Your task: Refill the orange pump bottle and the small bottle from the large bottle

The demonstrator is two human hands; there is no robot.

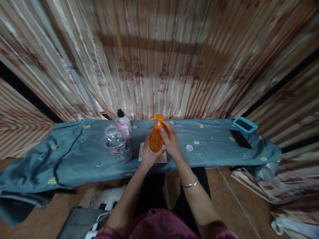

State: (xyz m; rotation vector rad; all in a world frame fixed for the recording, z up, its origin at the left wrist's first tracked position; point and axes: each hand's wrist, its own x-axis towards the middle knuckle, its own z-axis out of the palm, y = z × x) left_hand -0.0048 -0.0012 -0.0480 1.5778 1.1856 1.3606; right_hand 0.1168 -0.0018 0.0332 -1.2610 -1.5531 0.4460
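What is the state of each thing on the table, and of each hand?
orange pump bottle: upright, pump on top, held by both hands
left hand: wrapped around the bottle body
right hand: gripping the bottle near its neck
clear plastic jar: lying tilted, no lid on it
small bottle with black cap: upright, capped
white round cap: lying loose on the cloth
black phone: flat, screen dark

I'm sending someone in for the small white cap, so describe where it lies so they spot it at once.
Start at the blue-grey cloth over the table. Right of the orange pump bottle held in both hands, the small white cap lies alone on the cloth. It is round and plain white, unlike the yellow printed dots around it.
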